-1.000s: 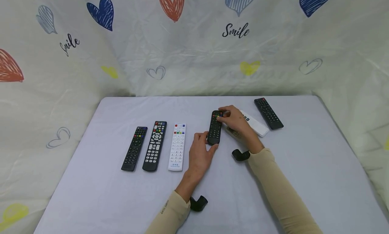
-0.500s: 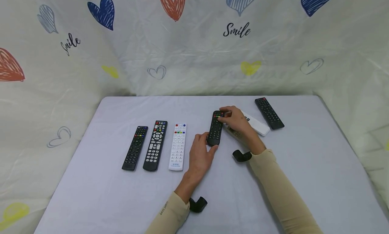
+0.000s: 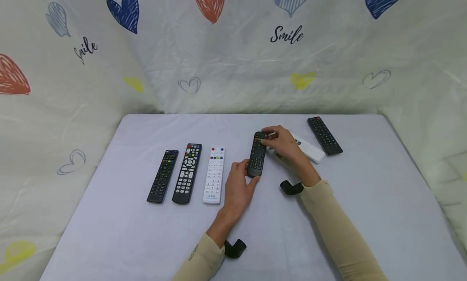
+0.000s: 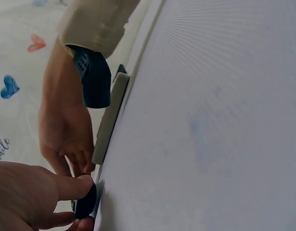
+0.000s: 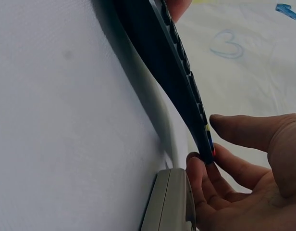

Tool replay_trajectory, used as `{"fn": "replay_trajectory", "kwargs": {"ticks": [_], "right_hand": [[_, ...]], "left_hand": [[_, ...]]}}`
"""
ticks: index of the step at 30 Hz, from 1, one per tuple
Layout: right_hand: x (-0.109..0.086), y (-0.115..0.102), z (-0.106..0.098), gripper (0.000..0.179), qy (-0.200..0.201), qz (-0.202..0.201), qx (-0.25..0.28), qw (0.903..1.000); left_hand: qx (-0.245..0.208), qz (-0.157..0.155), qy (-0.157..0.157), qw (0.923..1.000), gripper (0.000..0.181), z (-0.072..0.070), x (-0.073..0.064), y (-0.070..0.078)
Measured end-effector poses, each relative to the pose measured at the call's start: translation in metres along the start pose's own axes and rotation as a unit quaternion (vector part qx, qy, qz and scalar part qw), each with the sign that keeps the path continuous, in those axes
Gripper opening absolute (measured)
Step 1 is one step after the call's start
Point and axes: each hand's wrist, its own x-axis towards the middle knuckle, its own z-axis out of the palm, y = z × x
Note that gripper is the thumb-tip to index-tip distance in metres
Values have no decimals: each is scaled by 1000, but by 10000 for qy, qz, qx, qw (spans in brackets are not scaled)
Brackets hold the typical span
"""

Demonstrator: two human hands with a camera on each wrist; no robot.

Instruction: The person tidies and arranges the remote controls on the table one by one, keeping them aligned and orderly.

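A black remote control (image 3: 257,155) with colored buttons is held by both hands near the middle of the table. My left hand (image 3: 238,189) grips its near end, thumb on one side and fingers on the other. At the far end my right hand (image 3: 283,144) pinches it, thumb over the buttons and fingers behind the tip. In the right wrist view the black remote (image 5: 160,62) is raised off the cloth at a tilt. A grey-beige remote (image 3: 283,159) lies under my right hand, partly hidden, beside a white remote (image 3: 311,149) that the hand also partly covers.
Left of the hands, a white remote (image 3: 214,175), a black remote with white buttons (image 3: 187,173) and a slimmer black remote (image 3: 162,176) lie side by side. Another black remote (image 3: 324,136) lies at the back right. A heart-printed curtain (image 3: 233,62) hangs behind the table.
The near end of the held black remote has shifted slightly left and toward me, along with my left hand. My right hand stays at the far end; the other remotes lie as before.
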Motion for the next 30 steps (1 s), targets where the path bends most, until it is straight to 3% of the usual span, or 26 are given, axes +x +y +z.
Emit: {"fn": "replay_trajectory", "kwargs": {"ticks": [9,30], "right_hand": [[-5,-6,8,46,131,-39,-13,9999],[-11,-11,22,43,13,-324,-74,9994]], "left_hand": [[171,82,-12,9998,62,-6,-9,-2],[406,29,68,9991,63,-10,-25,-5]]}}
